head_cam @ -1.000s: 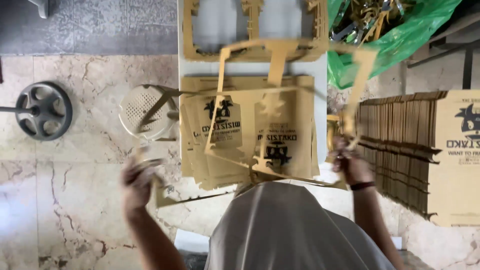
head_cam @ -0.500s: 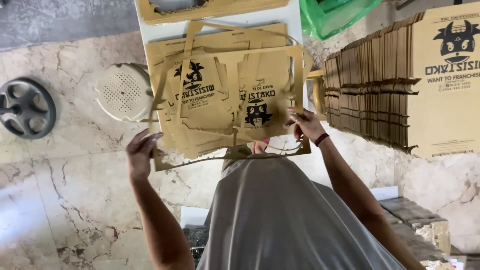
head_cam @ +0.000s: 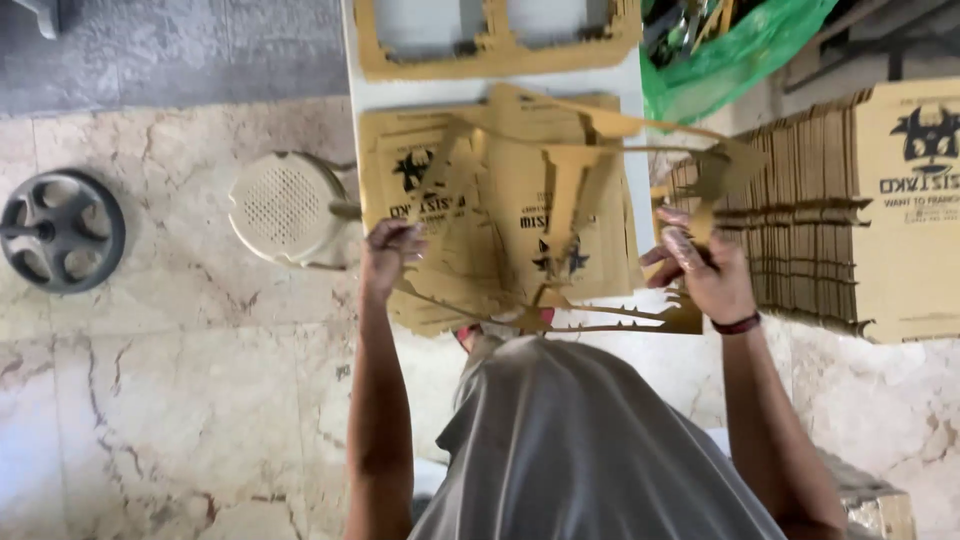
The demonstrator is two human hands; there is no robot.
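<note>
A thin brown cardboard cut-out frame (head_cam: 570, 190) hangs in the air between my hands, over a stack of printed flat cardboard sheets (head_cam: 500, 215) on a white table (head_cam: 395, 95). My left hand (head_cam: 388, 255) grips the frame's left strip, fingers closed. On the right, my right hand (head_cam: 700, 270), with a dark band at the wrist, pinches the frame's right side. My grey shirt fills the bottom middle and hides the table's near edge.
Another cut-out cardboard frame (head_cam: 500, 45) lies at the table's far end. A cream plastic stool (head_cam: 285, 208) stands left of the table, a dark wheel (head_cam: 60, 230) further left. A tall stack of cardboard blanks (head_cam: 800, 240) and a green plastic bag (head_cam: 745, 50) are on the right.
The view has swung and my hands have come closer together. The cardboard frame has lifted off the stack and twisted, its right side now raised toward the stack of blanks.
</note>
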